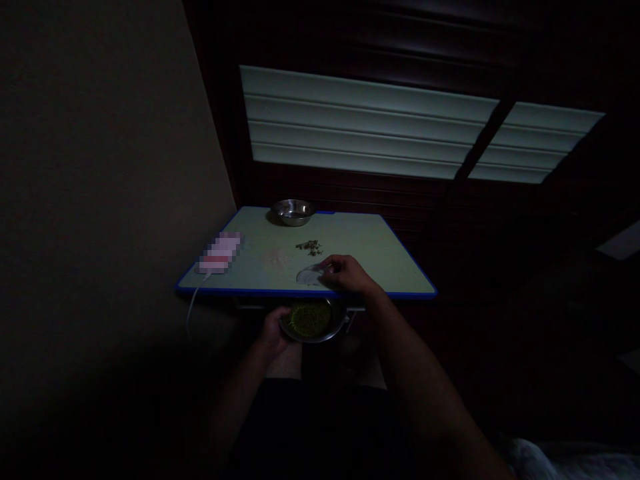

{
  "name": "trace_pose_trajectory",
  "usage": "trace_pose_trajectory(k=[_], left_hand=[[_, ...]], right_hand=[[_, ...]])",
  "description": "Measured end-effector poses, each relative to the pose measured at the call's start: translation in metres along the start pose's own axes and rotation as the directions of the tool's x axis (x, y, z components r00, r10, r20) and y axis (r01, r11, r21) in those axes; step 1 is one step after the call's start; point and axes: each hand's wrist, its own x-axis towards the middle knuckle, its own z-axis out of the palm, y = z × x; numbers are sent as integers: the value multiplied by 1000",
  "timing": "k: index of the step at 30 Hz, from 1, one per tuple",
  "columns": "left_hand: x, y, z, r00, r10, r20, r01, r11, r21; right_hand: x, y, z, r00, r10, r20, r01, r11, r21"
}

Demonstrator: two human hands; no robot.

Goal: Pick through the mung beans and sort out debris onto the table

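My left hand (275, 331) grips the rim of a metal bowl (327, 335) just below the table's front edge. Small green grains (309, 319), possibly mung beans, lie in that bowl. Above it, at the edge of the table, my right hand (345, 272) has its fingers closed on a flat, pale translucent piece (309, 275); its exact kind is too dark to make out. Just beyond lies a small scatter of brownish grains (311, 247). To the left of the piece is a patch of pale, fine grains (276, 260) on the tabletop.
The light-green table (370, 247) has a blue rim. A second metal bowl (293, 213) stands at its back. On the left lies a blurred-out phone-like device (220, 252) with a white cable (191, 307) hanging over the edge. A wall and dark wooden panels stand close by.
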Motion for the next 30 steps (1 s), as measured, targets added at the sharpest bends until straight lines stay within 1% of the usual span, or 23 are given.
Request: trace_pose_trajectory(k=[2, 4, 7, 11, 14, 18, 21, 23, 25, 27, 28, 30], left_hand=[[0, 0, 0, 1000, -12, 8, 12, 1000, 8], [0, 0, -1, 1000, -13, 20, 13, 1000, 1], [0, 0, 0, 1000, -9, 20, 9, 1000, -19], [-1, 1, 2, 1000, -15, 2, 15, 1000, -3], [-2, 1, 3, 1000, -15, -5, 15, 1000, 0], [-1, 0, 1, 1000, -5, -1, 5, 1000, 9], [-1, 0, 0, 1000, -18, 22, 17, 1000, 24], [-2, 0, 0, 999, -13, 33, 12, 1000, 27], [-3, 0, 0, 999, 1, 36, -2, 1000, 19], [-3, 0, 1, 999, -2, 36, 1, 1000, 10], [-4, 1, 1, 1000, -6, 30, 6, 1000, 8], [-4, 1, 2, 1000, -12, 14, 12, 1000, 9]], right_hand=[[-3, -3, -2, 998, -6, 57, 6, 1000, 3], [-5, -5, -4, 997, -17, 82, 16, 1000, 10], [-5, -5, -5, 996, -26, 90, 23, 999, 34], [-5, -4, -6, 994, -31, 104, 26, 999, 44], [-5, -4, -7, 996, -33, 83, 29, 999, 45], [1, -2, -8, 999, -28, -16, 29, 995, 93], [10, -2, -10, 995, 26, -96, -9, 985, 173], [20, -2, -12, 989, 71, -129, -40, 972, 230], [32, -1, -13, 978, 108, -178, -64, 969, 239], [43, 4, -13, 941, 103, -323, -47, 983, 178], [48, 8, -13, 909, 95, -407, -46, 991, 128], [55, 15, -12, 853, 33, -521, -26, 999, 21]])
